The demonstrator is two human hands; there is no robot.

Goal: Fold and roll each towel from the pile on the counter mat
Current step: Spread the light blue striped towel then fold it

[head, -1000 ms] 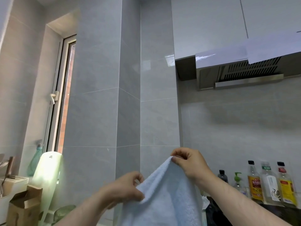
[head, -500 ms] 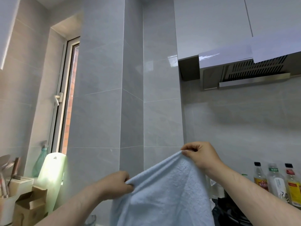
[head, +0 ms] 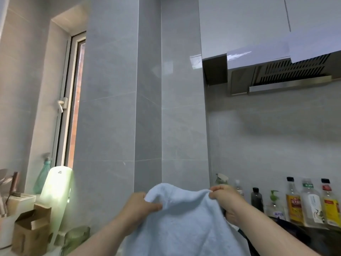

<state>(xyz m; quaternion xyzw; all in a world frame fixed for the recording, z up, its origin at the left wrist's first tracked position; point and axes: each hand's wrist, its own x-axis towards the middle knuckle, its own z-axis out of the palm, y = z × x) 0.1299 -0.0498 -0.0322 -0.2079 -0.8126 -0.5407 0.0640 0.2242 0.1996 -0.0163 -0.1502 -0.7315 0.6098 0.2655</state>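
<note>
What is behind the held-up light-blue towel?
Grey wall tiles rise behind the towel, which the left hand and right hand grip. The towel covers whatever lies lower down.

Left hand [head: 140, 206] raised, pinching the towel [head: 184, 230] edge, right hand [head: 227, 202] level with it, pinching likewise

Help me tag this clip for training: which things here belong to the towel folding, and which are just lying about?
In the job: light blue towel, left hand and right hand, each pinching its top edge.
Lying about: bottles, cardboard box, knife block, spray bottle.
</note>
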